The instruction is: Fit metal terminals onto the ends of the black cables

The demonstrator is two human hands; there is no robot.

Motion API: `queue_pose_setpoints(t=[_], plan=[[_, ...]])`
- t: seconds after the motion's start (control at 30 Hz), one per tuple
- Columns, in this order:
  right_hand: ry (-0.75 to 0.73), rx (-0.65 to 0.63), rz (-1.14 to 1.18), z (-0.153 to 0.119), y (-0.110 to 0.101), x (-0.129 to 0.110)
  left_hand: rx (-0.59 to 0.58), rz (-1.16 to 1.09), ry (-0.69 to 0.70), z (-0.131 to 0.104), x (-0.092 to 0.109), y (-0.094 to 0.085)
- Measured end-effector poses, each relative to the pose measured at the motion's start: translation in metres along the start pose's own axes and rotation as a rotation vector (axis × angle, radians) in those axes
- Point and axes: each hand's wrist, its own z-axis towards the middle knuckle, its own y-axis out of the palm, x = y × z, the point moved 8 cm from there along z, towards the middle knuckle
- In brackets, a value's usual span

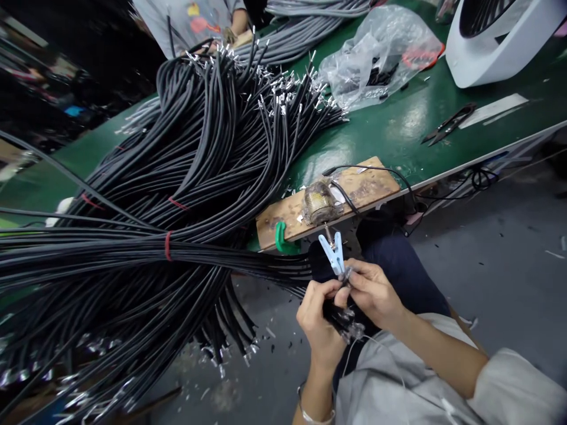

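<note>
My left hand (319, 316) is closed, thumb and fingers pinching a black cable close to its end. Right beside it, my right hand (375, 293) is pinched at the same cable end, the fingertips of both hands nearly meeting. A light blue clothespin (333, 252) sits just above my fingertips, fixed to the shaft of a small tape-wrapped motor (319, 202). Whether the cable touches the clothespin is hard to see. Below my hands hang more cable ends (349, 326) with bare silvery tips. A red tie (168, 246) binds the bundle of black cables (239, 260) that leads to my hands.
The motor rests on a wooden board (376, 183) beside a green clamp (283, 239). Piled black cables (212, 153) cover the green table (398, 136). Thread snips (448, 125), a plastic bag (381, 53) and a white appliance (509, 47) lie farther right. Another person (195, 23) sits across.
</note>
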Motion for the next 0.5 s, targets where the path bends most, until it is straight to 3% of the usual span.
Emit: queue_pose_setpoints(t=[0.07, 0.17, 0.27, 0.37, 0.5], plan=[[0.178, -0.018, 0.194, 0.0, 0.003, 0.017, 0.031, -0.01, 0.03, -0.002, 0.001, -0.001], [0.251, -0.066, 0.241, 0.002, 0.004, 0.02, -0.002, -0.051, 0.097, -0.002, 0.004, -0.001], [0.161, -0.131, 0.032, 0.006, -0.001, 0.006, -0.102, -0.089, 0.077, 0.0, 0.004, 0.0], [-0.022, -0.11, -0.165, 0.009, -0.01, -0.017, -0.205, -0.106, -0.015, 0.003, 0.003, 0.003], [-0.106, -0.306, -0.293, 0.007, 0.007, -0.03, -0.248, -0.123, -0.082, 0.007, 0.003, 0.003]])
